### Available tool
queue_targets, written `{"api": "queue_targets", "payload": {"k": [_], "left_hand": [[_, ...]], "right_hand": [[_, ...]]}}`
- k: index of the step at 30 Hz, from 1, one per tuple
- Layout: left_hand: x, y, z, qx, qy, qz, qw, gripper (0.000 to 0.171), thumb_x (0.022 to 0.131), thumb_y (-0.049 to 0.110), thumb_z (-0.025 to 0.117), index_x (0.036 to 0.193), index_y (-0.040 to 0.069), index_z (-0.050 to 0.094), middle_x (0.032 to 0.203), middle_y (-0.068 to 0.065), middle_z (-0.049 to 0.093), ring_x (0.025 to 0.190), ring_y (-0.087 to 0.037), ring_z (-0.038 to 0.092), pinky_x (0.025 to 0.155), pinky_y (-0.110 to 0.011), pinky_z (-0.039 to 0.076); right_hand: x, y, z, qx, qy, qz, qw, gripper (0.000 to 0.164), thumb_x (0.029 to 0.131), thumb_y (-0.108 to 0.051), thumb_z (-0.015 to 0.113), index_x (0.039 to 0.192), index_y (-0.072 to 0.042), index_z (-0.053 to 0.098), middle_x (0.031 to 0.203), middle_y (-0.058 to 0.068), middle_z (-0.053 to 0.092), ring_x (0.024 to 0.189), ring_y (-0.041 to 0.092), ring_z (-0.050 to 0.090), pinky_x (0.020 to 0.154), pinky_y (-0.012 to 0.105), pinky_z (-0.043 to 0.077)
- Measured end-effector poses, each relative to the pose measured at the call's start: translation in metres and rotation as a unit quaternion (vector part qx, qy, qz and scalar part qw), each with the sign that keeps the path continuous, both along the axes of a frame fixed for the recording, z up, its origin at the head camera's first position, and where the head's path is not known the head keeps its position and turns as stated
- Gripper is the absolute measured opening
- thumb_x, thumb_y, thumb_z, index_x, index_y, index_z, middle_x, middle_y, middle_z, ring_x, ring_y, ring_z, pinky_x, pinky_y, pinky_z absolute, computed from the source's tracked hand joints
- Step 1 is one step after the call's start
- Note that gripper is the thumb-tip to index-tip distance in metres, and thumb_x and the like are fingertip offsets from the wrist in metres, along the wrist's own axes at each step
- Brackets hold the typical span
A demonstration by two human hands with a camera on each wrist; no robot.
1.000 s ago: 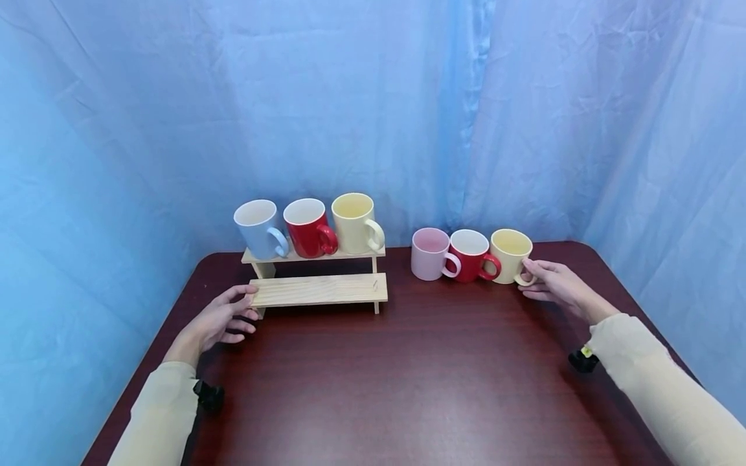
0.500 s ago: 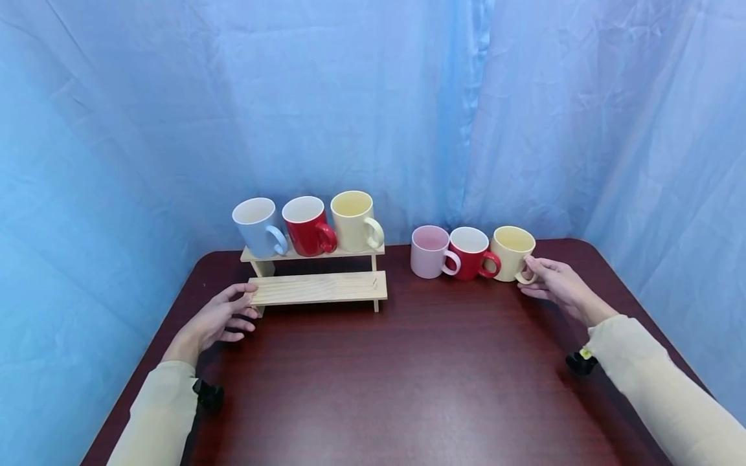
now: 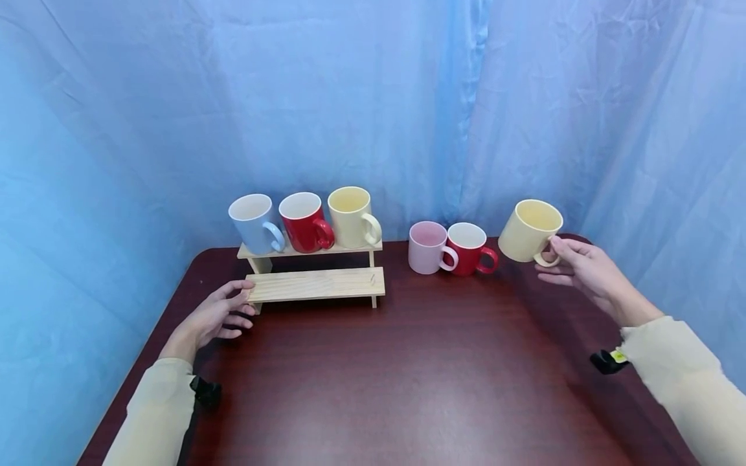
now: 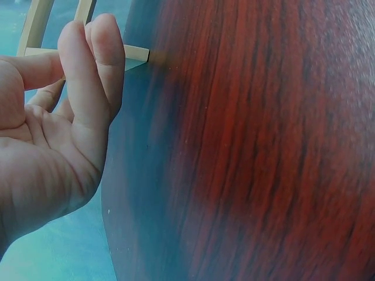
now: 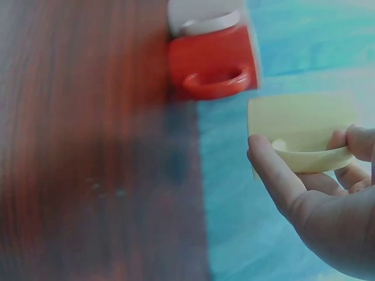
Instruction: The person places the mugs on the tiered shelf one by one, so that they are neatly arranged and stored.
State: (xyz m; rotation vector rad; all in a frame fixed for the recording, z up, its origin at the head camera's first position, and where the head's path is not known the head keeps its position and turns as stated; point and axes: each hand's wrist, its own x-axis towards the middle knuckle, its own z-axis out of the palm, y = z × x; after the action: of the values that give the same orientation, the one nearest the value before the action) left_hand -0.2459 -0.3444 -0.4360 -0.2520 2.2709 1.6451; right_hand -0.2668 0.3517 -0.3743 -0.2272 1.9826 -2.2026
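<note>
My right hand point(image 3: 591, 278) pinches the handle of a pale yellow mug point(image 3: 520, 234), lifted off the table and slightly tilted. In the right wrist view the yellow mug point(image 5: 302, 120) shows with thumb and fingers at its handle. My left hand point(image 3: 206, 320) holds the left end of the lower board point(image 3: 317, 285) of a two-tier wooden rack between thumb and forefinger, other fingers loosely bent. On the rack's upper board stand a light blue mug point(image 3: 252, 226), a red mug point(image 3: 303, 226) and another yellow mug point(image 3: 347, 223), handles to the right.
A pink mug point(image 3: 424, 251) and a second red mug point(image 3: 464, 249) stand side by side at the back of the dark wood table point(image 3: 402, 362), right of the rack. Blue curtains point(image 3: 350, 97) hang behind and at both sides.
My right hand has lifted the yellow mug off the table and moved it up and right, away from the red mug. The left hand stays at the rack.
</note>
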Motion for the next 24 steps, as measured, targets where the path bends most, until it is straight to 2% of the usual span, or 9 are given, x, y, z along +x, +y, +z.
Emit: {"api": "queue_targets", "payload": {"k": [2,8,12,15,21,24], "left_hand": [[0.001,-0.001,0.0,0.001,0.001,-0.001,1.0,0.051,0.107,0.042,0.048,0.152,0.023,0.034,0.108,-0.011,0.065,0.087,-0.025,0.07,0.068,-0.039,0.057],[0.002,-0.003,-0.001,0.005,0.0,0.0,1.0,0.051,0.107,0.042,0.048,0.153,0.023,0.033,0.108,-0.011,0.065,0.086,-0.025,0.07,0.067,-0.039,0.057],[0.005,-0.003,0.0,0.001,0.001,0.004,1.0,0.051,0.107,0.043,0.048,0.152,0.024,0.034,0.108,-0.011,0.065,0.086,-0.025,0.07,0.068,-0.039,0.057],[0.005,-0.001,0.001,-0.002,0.003,0.004,1.0,0.052,0.107,0.042,0.048,0.153,0.023,0.033,0.108,-0.011,0.064,0.086,-0.024,0.07,0.068,-0.039,0.057],[0.003,0.005,0.003,0.001,0.01,0.009,0.9999,0.05,0.108,0.039,0.048,0.153,0.021,0.035,0.107,-0.011,0.065,0.084,-0.024,0.07,0.067,-0.039,0.058],[0.002,0.006,0.003,0.0,0.01,0.015,0.9998,0.049,0.108,0.037,0.048,0.153,0.021,0.035,0.106,-0.011,0.065,0.083,-0.024,0.07,0.068,-0.039,0.058]], "right_hand": [[0.006,-0.005,0.01,-0.007,0.012,0.01,1.0,0.026,0.108,-0.018,0.051,0.108,0.002,0.067,0.097,0.009,0.064,0.1,0.022,0.073,0.086,0.044,0.057],[0.025,-0.03,0.036,0.037,0.04,0.02,0.998,0.031,0.108,-0.019,0.051,0.118,0.008,0.063,0.107,0.013,0.065,0.103,0.025,0.072,0.088,0.044,0.056],[0.035,-0.051,0.046,0.034,0.061,0.078,0.995,0.029,0.109,-0.014,0.048,0.122,0.007,0.062,0.112,0.014,0.067,0.104,0.026,0.072,0.089,0.043,0.056],[0.04,-0.07,0.049,0.029,0.067,0.119,0.99,0.028,0.109,-0.012,0.046,0.125,0.005,0.063,0.114,0.016,0.069,0.105,0.028,0.072,0.089,0.043,0.055],[0.047,-0.108,0.049,0.064,0.051,0.151,0.985,0.03,0.11,-0.018,0.047,0.128,-0.001,0.064,0.117,0.018,0.069,0.109,0.033,0.069,0.092,0.043,0.055],[0.047,-0.129,0.046,0.071,0.034,0.16,0.984,0.029,0.109,-0.021,0.05,0.128,-0.004,0.064,0.119,0.02,0.068,0.111,0.034,0.068,0.093,0.047,0.053]]}}
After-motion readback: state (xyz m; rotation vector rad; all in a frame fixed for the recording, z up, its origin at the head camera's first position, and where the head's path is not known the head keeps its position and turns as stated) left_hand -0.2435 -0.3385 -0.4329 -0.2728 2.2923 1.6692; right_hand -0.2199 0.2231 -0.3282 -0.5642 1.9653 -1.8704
